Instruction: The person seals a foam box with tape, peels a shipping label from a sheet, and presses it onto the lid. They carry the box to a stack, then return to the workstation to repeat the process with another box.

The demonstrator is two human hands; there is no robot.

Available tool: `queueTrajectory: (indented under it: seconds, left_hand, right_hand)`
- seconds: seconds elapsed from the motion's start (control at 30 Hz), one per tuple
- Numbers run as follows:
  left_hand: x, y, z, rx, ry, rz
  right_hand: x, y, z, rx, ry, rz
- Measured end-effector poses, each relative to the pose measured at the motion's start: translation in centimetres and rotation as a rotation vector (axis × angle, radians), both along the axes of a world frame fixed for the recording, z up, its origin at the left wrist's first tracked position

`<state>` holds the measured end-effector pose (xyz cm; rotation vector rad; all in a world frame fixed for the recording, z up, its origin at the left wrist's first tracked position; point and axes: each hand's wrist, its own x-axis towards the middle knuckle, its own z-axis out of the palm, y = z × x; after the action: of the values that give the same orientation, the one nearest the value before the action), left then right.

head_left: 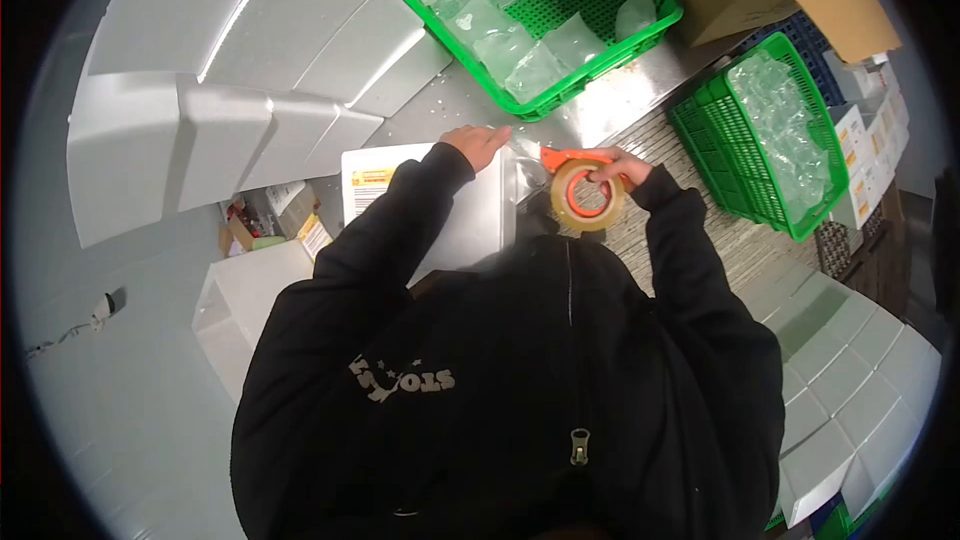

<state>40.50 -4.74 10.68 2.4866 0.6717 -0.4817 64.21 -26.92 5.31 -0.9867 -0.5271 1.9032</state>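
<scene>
My right hand (625,170) is wrapped round the handle of an orange tape dispenser (578,156) that carries a wide roll of yellowish packing tape (603,212). The dispenser's head points at the right edge of a white foam box (488,202), where a shiny clear strip seems to run along the side. My left hand (478,144) lies on the box's far right corner with its fingers stretched out. A yellow and white label (372,178) is stuck to the box top, left of my left forearm.
A green basket (548,112) of clear ice-filled bags stands on the metal table (425,110). Another green basket (705,155) of bags is at the right. White foam boxes (130,155) are stacked at the left, more (850,370) at lower right. An open cardboard box (720,0) sits behind.
</scene>
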Motion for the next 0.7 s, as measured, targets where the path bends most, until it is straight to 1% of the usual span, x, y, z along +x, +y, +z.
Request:
queueTrajectory:
  seconds: [0.03,0.07,0.17,0.2,0.3,0.43,0.5,0.53,0.57,0.6,0.63,0.67,0.7]
  left_hand:
    - [0.5,-1.0,0.0,0.009,-0.066,0.08]
    - [-0.8,-1.3,-2.1,0.084,-0.376,0.073]
    - [-3.9,-5.5,-0.1,0.445,-0.461,0.094]
    - [-5.0,-6.9,-0.5,0.355,-0.337,0.153]
    - [-5.8,-9.0,-2.1,0.557,-0.26,0.102]
    - [-5.3,-8.9,-1.8,0.512,-0.276,0.132]
    - [-5.4,-8.8,-2.0,0.493,-0.301,0.13]
    - [-5.3,-8.8,-2.1,0.495,-0.296,0.132]
    - [-5.4,-8.9,-2.4,0.516,-0.276,0.131]
    - [-5.4,-9.0,-2.4,0.515,-0.286,0.138]
    - [-5.4,-8.9,-2.5,0.515,-0.295,0.14]
    - [-5.5,-8.9,-2.7,0.53,-0.289,0.134]
    - [-5.6,-8.9,-2.7,0.534,-0.277,0.127]
  right_hand:
    - [0.0,0.0,0.3,-0.007,-0.015,-0.027]
    - [0.3,0.2,-1.9,-0.016,-0.022,-0.005]
    - [-0.9,0.6,-0.3,-0.034,0.004,-0.092]
    - [-1.1,0.5,0.0,0.002,-0.02,-0.066]
    - [-3.1,-0.3,-0.5,0.034,0.002,-0.166]
    - [-7.3,-4.4,-2.5,0.101,-0.005,-0.365]
    - [-10.4,-9.3,-2.7,0.141,-0.12,-0.376]
    - [-12.4,-11.9,-3.6,0.327,-0.308,-0.422]
    - [-14.2,-14.4,-2.2,0.244,-0.264,-0.404]
    - [-16.6,-16.8,-3.0,0.221,-0.152,-0.41]
    - [-18.4,-17.7,-1.5,0.288,-0.141,-0.411]
    - [-19.5,-18.2,-0.6,0.26,-0.237,-0.282]
    - [-21.4,-18.3,-1.6,0.242,-0.149,-0.262]
